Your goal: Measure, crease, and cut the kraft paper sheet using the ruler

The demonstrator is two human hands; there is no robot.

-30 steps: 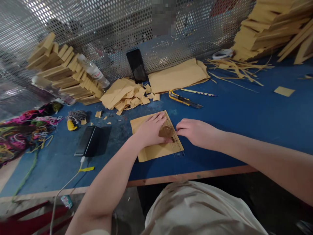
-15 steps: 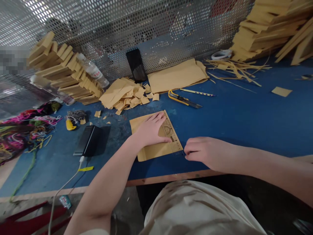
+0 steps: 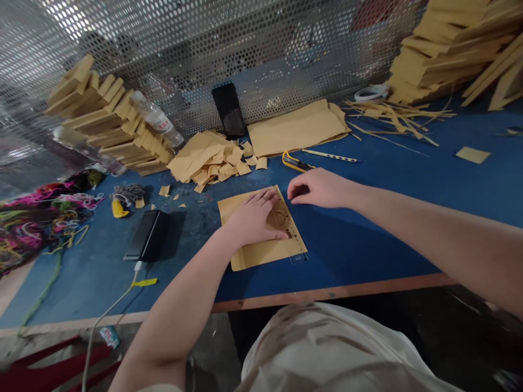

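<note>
My left hand (image 3: 254, 220) lies flat with fingers spread, pressing on a brown paper piece (image 3: 261, 258) and a clear plastic ruler (image 3: 291, 223). The ruler runs along the paper's right side, and its near end sticks out past the paper's lower edge. Just right of the ruler's far end, my right hand (image 3: 316, 188) hovers with its fingers curled in toward the thumb. Whether anything is between those fingertips cannot be made out. Behind this hand lies a yellow and black utility knife (image 3: 295, 161), its far part showing and its blade end hidden.
Behind are paper scraps (image 3: 216, 158), folded brown sheets (image 3: 294, 129), a pencil (image 3: 330, 156), a phone (image 3: 229, 109) and thin paper strips (image 3: 400, 117). Paper stacks (image 3: 110, 117) and a bottle (image 3: 157, 117) stand at back left. A black device (image 3: 147, 235) with a cable sits left.
My right hand has moved from the ruler's near end up to its far end, now covering part of the utility knife. My left hand, the paper and the ruler stay in place.
</note>
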